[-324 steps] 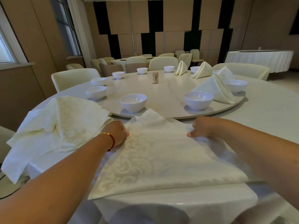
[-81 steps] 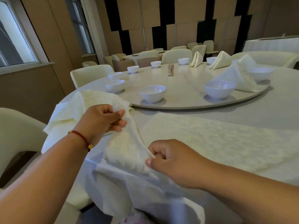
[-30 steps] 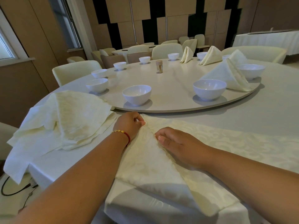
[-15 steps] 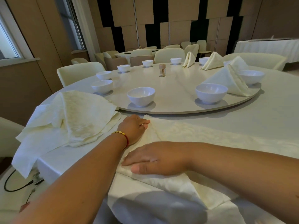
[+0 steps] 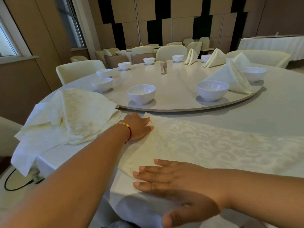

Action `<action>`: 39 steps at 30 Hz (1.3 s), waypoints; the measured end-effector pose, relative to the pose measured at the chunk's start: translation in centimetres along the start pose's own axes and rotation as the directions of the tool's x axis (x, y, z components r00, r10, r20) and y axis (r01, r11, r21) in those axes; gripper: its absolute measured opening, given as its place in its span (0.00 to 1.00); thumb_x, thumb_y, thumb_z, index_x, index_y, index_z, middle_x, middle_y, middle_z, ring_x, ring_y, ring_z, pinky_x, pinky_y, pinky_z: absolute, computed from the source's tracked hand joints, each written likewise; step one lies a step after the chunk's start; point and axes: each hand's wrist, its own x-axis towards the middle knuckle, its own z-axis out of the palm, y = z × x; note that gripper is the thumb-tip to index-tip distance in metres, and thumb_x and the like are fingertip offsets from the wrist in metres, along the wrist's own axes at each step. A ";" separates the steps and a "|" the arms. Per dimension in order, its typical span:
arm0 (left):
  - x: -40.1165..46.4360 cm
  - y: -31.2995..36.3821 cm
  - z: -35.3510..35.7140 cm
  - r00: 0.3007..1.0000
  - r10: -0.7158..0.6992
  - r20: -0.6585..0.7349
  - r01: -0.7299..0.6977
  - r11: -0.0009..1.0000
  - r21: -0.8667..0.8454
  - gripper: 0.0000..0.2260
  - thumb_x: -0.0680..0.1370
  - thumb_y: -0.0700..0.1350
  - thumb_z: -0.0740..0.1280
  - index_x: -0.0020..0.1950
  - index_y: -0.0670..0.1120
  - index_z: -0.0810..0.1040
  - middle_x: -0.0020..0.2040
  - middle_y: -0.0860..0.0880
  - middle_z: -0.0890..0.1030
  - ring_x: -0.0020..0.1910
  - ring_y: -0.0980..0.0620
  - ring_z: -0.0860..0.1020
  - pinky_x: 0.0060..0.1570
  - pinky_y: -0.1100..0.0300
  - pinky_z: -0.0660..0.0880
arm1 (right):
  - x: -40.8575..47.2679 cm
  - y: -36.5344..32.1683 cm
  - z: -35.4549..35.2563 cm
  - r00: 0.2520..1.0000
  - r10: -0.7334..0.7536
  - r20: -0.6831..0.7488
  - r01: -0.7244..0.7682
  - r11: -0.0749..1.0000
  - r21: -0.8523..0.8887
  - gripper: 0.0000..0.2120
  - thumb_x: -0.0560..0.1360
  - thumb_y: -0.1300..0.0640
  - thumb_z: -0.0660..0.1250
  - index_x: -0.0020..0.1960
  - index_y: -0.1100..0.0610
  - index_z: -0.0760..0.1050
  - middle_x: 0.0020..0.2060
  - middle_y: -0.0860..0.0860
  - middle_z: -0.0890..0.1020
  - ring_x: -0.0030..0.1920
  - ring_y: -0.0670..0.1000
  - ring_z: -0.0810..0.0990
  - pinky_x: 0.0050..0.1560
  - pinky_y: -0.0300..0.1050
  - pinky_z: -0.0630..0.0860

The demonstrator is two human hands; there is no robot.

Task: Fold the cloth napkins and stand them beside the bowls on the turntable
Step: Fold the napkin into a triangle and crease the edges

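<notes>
Big round table, white cloth (image 5: 271, 116), beige wall panels far behind. Cream patterned cloth napkin (image 5: 205, 145) lies flat near edge, left end folded over. Left hand (image 5: 138, 127) presses far corner with straight fingers, likely to pin fold. Right hand (image 5: 177, 183), fingers spread flat, smooths near flap. Soft floppy pile of unfolded cream napkins (image 5: 70, 116) left. Smooth round turntable (image 5: 172, 89) holds shiny white bowls (image 5: 141, 93); pointy folded napkins (image 5: 230, 79) stand far right.

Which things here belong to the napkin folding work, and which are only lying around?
Job: napkin under left hand and right hand; napkin pile; bowls; turntable; standing napkins.

Lying about: toothpick jar; chairs; cable; far table.
</notes>
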 end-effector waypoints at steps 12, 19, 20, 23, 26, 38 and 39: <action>-1.5 0.8 1.9 0.982 -0.044 -0.183 0.050 0.998 0.028 0.27 0.79 0.65 0.47 0.77 0.57 0.56 0.71 0.49 0.63 0.69 0.45 0.61 0.65 0.49 0.63 | -1.3 3.7 -2.3 0.880 0.335 -0.338 -0.227 0.920 0.320 0.32 0.75 0.33 0.55 0.72 0.51 0.67 0.70 0.44 0.69 0.69 0.40 0.63 0.70 0.31 0.56; -1.5 0.8 1.9 0.981 -0.053 -0.187 0.058 0.998 0.021 0.28 0.78 0.66 0.47 0.77 0.58 0.56 0.71 0.50 0.63 0.69 0.45 0.61 0.65 0.49 0.63 | -2.8 13.6 -5.2 0.495 0.779 -0.385 -0.734 0.612 0.294 0.21 0.71 0.39 0.70 0.56 0.52 0.75 0.48 0.48 0.76 0.48 0.49 0.76 0.43 0.42 0.71; -1.5 0.8 1.9 0.981 -0.054 -0.188 0.058 0.998 0.018 0.28 0.78 0.66 0.47 0.77 0.58 0.56 0.71 0.50 0.63 0.69 0.45 0.61 0.65 0.49 0.63 | -2.8 14.1 -5.1 0.476 0.817 -0.324 -0.768 0.566 0.300 0.22 0.70 0.38 0.70 0.56 0.52 0.74 0.49 0.48 0.77 0.48 0.49 0.76 0.45 0.43 0.72; -1.5 0.8 1.9 0.980 -0.059 -0.189 0.062 0.998 0.011 0.28 0.78 0.66 0.47 0.76 0.59 0.56 0.71 0.50 0.63 0.69 0.45 0.61 0.66 0.49 0.63 | -2.6 14.8 -5.1 0.461 0.868 -0.185 -0.815 0.497 0.298 0.26 0.70 0.37 0.70 0.57 0.54 0.73 0.52 0.49 0.79 0.51 0.51 0.77 0.47 0.43 0.71; -1.4 0.8 1.9 0.980 -0.066 -0.185 0.068 0.998 0.004 0.28 0.78 0.66 0.47 0.77 0.59 0.55 0.71 0.50 0.63 0.70 0.45 0.61 0.66 0.49 0.62 | -3.0 15.1 -5.6 0.435 0.895 -0.102 -0.849 0.445 0.283 0.31 0.69 0.35 0.70 0.62 0.56 0.74 0.58 0.50 0.79 0.57 0.53 0.77 0.55 0.44 0.73; -1.1 0.7 1.9 0.979 -0.084 -0.186 0.084 0.996 -0.009 0.28 0.78 0.67 0.47 0.77 0.61 0.55 0.72 0.50 0.62 0.70 0.43 0.61 0.68 0.48 0.62 | -16.1 14.2 -5.9 0.377 0.921 0.098 -0.887 0.328 0.326 0.16 0.67 0.45 0.76 0.31 0.55 0.75 0.27 0.47 0.75 0.33 0.50 0.72 0.38 0.42 0.68; -1.0 0.7 1.9 0.979 -0.086 -0.184 0.087 0.996 -0.005 0.28 0.77 0.67 0.46 0.77 0.61 0.55 0.72 0.50 0.62 0.70 0.43 0.61 0.68 0.49 0.63 | -17.3 14.2 -5.7 0.357 0.927 0.115 -0.889 0.299 0.346 0.15 0.67 0.47 0.76 0.31 0.55 0.76 0.27 0.46 0.76 0.32 0.49 0.72 0.37 0.41 0.68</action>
